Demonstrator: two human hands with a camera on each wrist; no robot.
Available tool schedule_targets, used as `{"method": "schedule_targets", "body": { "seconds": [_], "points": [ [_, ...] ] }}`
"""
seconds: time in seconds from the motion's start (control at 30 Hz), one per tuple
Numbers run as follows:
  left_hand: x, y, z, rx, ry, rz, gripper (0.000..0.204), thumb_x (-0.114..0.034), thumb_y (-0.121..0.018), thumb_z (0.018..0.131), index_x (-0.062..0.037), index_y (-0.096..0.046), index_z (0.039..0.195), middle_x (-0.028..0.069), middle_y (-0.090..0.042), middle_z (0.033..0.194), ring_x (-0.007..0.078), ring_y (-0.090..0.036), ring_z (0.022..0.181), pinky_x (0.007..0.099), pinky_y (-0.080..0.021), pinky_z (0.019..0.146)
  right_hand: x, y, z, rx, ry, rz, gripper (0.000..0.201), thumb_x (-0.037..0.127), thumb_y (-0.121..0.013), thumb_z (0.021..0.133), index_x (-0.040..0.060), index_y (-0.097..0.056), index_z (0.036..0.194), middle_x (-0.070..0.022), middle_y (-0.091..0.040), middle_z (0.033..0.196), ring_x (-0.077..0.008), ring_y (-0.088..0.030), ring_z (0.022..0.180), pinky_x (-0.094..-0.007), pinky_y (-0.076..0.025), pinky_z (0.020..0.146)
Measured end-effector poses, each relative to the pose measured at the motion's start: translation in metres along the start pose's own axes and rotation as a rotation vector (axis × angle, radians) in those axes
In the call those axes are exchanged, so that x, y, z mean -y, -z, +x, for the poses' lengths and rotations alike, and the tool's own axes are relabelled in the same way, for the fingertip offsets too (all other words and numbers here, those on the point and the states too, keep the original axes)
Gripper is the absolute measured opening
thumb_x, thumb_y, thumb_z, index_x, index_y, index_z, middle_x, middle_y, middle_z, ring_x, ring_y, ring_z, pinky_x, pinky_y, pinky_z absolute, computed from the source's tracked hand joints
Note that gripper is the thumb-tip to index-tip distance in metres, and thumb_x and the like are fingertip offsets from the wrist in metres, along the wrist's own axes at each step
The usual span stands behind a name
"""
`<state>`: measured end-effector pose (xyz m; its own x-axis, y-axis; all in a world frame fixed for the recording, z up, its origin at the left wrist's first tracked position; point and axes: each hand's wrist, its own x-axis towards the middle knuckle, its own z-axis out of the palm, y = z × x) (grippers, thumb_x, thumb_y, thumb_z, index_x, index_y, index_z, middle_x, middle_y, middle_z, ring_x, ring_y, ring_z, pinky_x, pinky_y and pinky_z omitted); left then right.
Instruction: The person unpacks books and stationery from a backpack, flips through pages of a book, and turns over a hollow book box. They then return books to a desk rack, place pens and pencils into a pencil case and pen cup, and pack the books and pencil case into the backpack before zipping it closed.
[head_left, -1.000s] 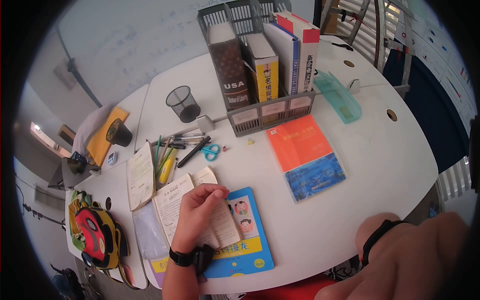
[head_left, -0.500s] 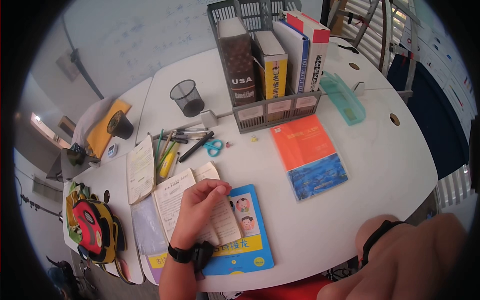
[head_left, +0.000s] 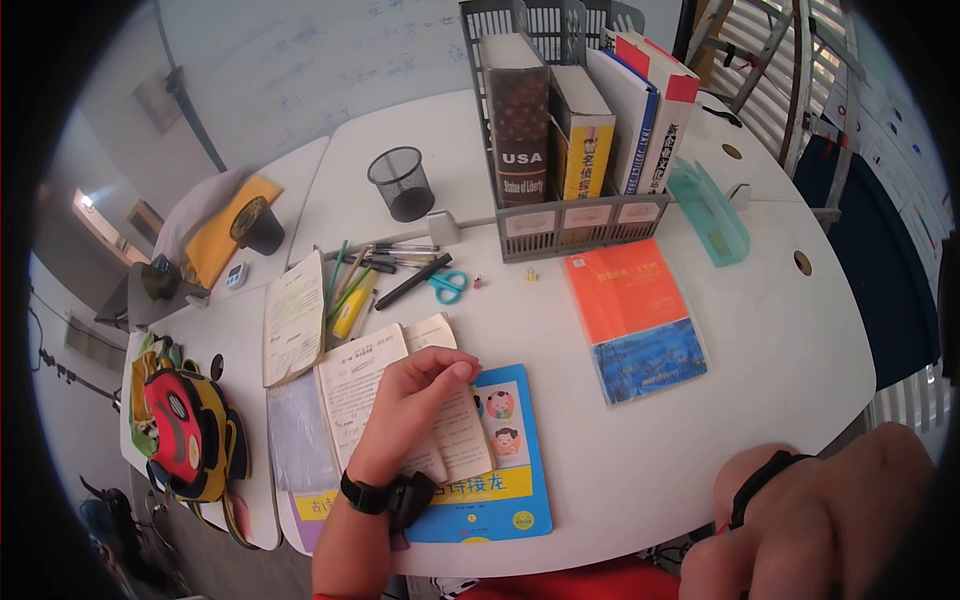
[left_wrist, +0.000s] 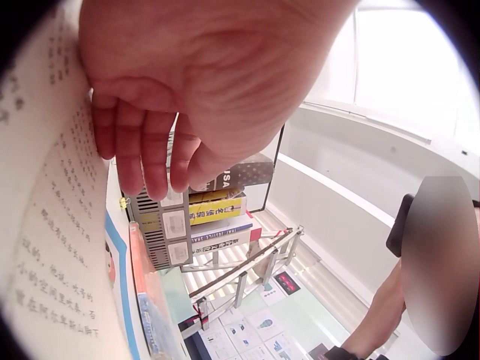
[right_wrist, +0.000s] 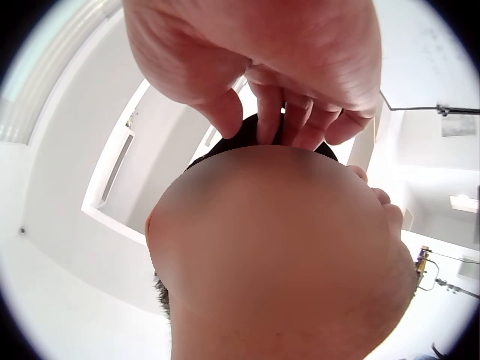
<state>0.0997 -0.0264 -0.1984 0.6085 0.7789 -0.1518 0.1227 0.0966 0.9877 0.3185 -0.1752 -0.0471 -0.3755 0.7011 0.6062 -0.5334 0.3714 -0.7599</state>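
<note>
Where left hand rests, open booklet, papery, rectangular

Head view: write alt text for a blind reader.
A person's left hand lies over an open booklet on a white table. Pens and teal scissors lie beyond; an orange-and-blue book lies before a grey rack of upright books.

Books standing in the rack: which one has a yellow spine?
The yellow book, between the USA book and the blue book. Only its spine is yellow: the USA book's is dark, the blue book's is blue, and the end book's is white with red.
</note>
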Motion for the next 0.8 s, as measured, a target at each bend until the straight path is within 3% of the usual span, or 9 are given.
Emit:
{"method": "schedule_targets", "body": {
  "seconds": [0.1, 0.13, 0.2, 0.23, 0.27, 0.3, 0.37, 0.5, 0.8],
  "points": [
    [0.002, 0.002, 0.001, 0.009, 0.000, -0.015, 0.020, -0.016, -0.067, 0.106, 0.0013, -0.074, 0.113, 0.0053, -0.077, 0.106, 0.0108, -0.069, 0.102, 0.0273, -0.053, 0.095, 0.015, -0.004, -0.010, 0.006, -0.011, -0.039, 0.031, 0.016, -0.066, 0.096, 0.0064, -0.053, 0.070, -0.0088, -0.061, 0.073, -0.0247, -0.062, 0.067, -0.0439, -0.049, 0.064],
    [0.003, 0.003, 0.001, 0.021, 0.003, -0.025, 0.021, -0.017, -0.068, 0.105, 0.0020, -0.074, 0.113, 0.0048, -0.077, 0.107, 0.0099, -0.068, 0.102, 0.0263, -0.053, 0.094, 0.035, 0.003, -0.037, 0.011, -0.015, -0.052, 0.033, 0.017, -0.068, 0.096, 0.0061, -0.053, 0.069, -0.0079, -0.061, 0.072, -0.0232, -0.062, 0.066, -0.0419, -0.049, 0.063],
    [0.003, 0.004, 0.001, 0.016, -0.005, -0.009, 0.020, -0.015, -0.067, 0.105, 0.0019, -0.074, 0.112, 0.0050, -0.077, 0.106, 0.0106, -0.068, 0.101, 0.0273, -0.053, 0.095, 0.033, -0.001, -0.021, 0.031, -0.019, -0.073, 0.035, 0.017, -0.071, 0.095, 0.0058, -0.053, 0.068, -0.0069, -0.061, 0.070, -0.0216, -0.062, 0.064, -0.0398, -0.049, 0.061],
    [0.003, 0.004, 0.002, 0.023, -0.007, 0.013, 0.019, -0.014, -0.065, 0.105, 0.0018, -0.074, 0.111, 0.0053, -0.077, 0.105, 0.0113, -0.069, 0.101, 0.0284, -0.054, 0.096, 0.029, -0.005, -0.018, 0.019, -0.051, -0.266, 0.015, 0.013, -0.073, 0.094, 0.0022, -0.064, 0.089, -0.0119, -0.069, 0.083, -0.0248, -0.066, 0.071, -0.0387, -0.052, 0.066],
    [0.002, 0.004, 0.003, 0.022, -0.024, 0.010, 0.019, -0.014, -0.065, 0.105, 0.0018, -0.074, 0.111, 0.0053, -0.077, 0.105, 0.0113, -0.069, 0.101, 0.0284, -0.054, 0.096, 0.026, -0.007, -0.015, 0.006, -0.078, -0.464, 0.020, 0.009, -0.076, 0.092, -0.0013, -0.075, 0.110, -0.0169, -0.076, 0.097, -0.0279, -0.070, 0.078, -0.0377, -0.055, 0.070],
    [0.003, 0.004, 0.002, 0.023, -0.022, 0.007, 0.019, -0.014, -0.066, 0.105, 0.0022, -0.074, 0.111, 0.0053, -0.077, 0.105, 0.0113, -0.069, 0.101, 0.0283, -0.054, 0.095, 0.024, -0.010, -0.013, 0.014, -0.074, -0.478, 0.020, 0.009, -0.076, 0.092, -0.0013, -0.075, 0.110, -0.0169, -0.076, 0.097, -0.0279, -0.070, 0.078, -0.0377, -0.055, 0.070],
    [0.004, 0.004, 0.002, 0.029, -0.030, 0.002, 0.019, -0.014, -0.066, 0.105, 0.0025, -0.074, 0.111, 0.0054, -0.077, 0.105, 0.0112, -0.068, 0.100, 0.0283, -0.054, 0.095, 0.020, -0.015, -0.012, 0.007, -0.213, -0.643, 0.013, -0.001, -0.083, 0.082, 0.0034, -0.077, 0.094, -0.0134, -0.074, 0.083, -0.0242, -0.065, 0.067, -0.0330, -0.048, 0.063],
    [0.003, 0.004, 0.000, 0.028, -0.011, 0.022, 0.023, -0.017, -0.068, 0.105, 0.0021, -0.074, 0.114, 0.0039, -0.076, 0.105, 0.0097, -0.067, 0.100, 0.0260, -0.053, 0.093, 0.021, -0.008, -0.007, 0.091, -0.322, -0.785, 0.004, 0.008, -0.079, 0.092, 0.0077, -0.076, 0.090, -0.0057, -0.072, 0.083, -0.0195, -0.069, 0.074, -0.0319, -0.050, 0.063],
    [0.006, 0.005, 0.000, 0.037, -0.013, -0.003, 0.021, -0.015, -0.067, 0.105, 0.0023, -0.074, 0.113, 0.0049, -0.076, 0.106, 0.0101, -0.068, 0.100, 0.0268, -0.054, 0.093, 0.022, -0.007, -0.010, 0.025, -0.281, -0.836, 0.007, 0.002, -0.079, 0.087, 0.0078, -0.077, 0.091, -0.0023, -0.071, 0.079, -0.0209, -0.065, 0.064, -0.0307, -0.049, 0.059]
  ]
}}
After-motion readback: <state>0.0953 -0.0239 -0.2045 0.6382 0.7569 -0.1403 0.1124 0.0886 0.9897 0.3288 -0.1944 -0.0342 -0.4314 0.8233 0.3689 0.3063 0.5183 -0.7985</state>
